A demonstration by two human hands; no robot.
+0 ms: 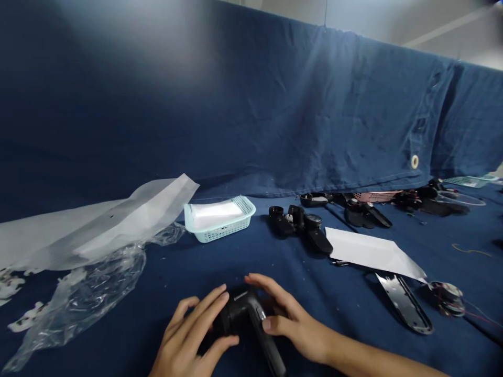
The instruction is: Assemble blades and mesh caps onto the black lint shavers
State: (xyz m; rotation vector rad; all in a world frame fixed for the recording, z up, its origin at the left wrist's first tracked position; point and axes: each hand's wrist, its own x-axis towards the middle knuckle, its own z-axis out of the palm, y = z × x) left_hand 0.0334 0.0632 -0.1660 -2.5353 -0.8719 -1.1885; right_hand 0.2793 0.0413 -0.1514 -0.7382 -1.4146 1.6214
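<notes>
Over dark-blue cloth (220,262), my left hand (183,335) cups a black plastic pistol-shaped device (239,310), right hand (301,324) grasping its handle (270,350), which slants towards me.

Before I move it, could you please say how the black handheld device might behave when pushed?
The black device is probably stiff, given its hard-looking surface. Its rounded head could roll, though the long handle may limit that.
</notes>
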